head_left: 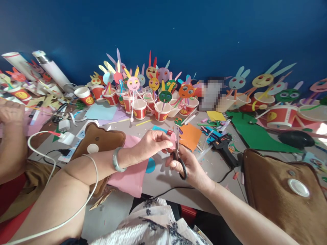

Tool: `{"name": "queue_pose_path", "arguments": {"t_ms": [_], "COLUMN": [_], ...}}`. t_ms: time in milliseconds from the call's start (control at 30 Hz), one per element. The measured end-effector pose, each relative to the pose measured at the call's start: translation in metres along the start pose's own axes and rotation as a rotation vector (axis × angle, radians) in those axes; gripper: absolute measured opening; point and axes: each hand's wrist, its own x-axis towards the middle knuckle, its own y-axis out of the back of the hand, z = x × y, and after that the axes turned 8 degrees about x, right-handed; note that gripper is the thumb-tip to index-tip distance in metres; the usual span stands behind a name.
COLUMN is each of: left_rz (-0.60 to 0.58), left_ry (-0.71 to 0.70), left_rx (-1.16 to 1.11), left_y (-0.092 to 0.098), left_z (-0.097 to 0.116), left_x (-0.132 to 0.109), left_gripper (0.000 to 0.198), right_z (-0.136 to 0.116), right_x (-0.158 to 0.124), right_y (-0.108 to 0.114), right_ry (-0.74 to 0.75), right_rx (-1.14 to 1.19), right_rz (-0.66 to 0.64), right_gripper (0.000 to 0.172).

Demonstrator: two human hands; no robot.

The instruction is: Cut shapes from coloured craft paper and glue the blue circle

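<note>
Between thumb and fingers my left hand (157,143) pinches a small piece of pink paper (173,140) above the table. My right hand (190,166) is wrapped round the black handles of a pair of scissors (183,167). The scissor blades point upward and lie against the right edge of the pink paper; whether they are cutting cannot be seen. Below my left wrist lies a larger sheet of pink paper (129,173). A blue paper disc (150,165) rests on the table beside it, and an orange sheet (189,136) lies behind my right hand.
A black glue gun (226,149) with a cord lies to the right, near a brown cushion-like pad (281,194). Another brown pad (98,139) and a power strip (73,144) are at left. Paper cups (162,111) with rabbit-faced figures line the back. A co-worker's arm (11,136) enters at left.
</note>
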Motion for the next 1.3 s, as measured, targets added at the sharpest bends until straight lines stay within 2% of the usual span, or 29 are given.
{"name": "queue_pose_path", "arguments": {"t_ms": [700, 1300], "left_rz": [-0.008, -0.026], "left_ry": [0.018, -0.011], "left_rx": [-0.001, -0.025], "left_y": [-0.0007, -0.0002], "left_z": [-0.0006, -0.0033], "left_x": [-0.0007, -0.0006], "left_gripper": [0.012, 0.014], "right_z": [0.0015, 0.0044], "right_x": [-0.0004, -0.0036], "right_y": [-0.0014, -0.0010], "right_ry": [-0.051, 0.000], "right_rx": [0.018, -0.023], "right_rz": [0.048, 0.031], "right_gripper": [0.064, 0.054]}}
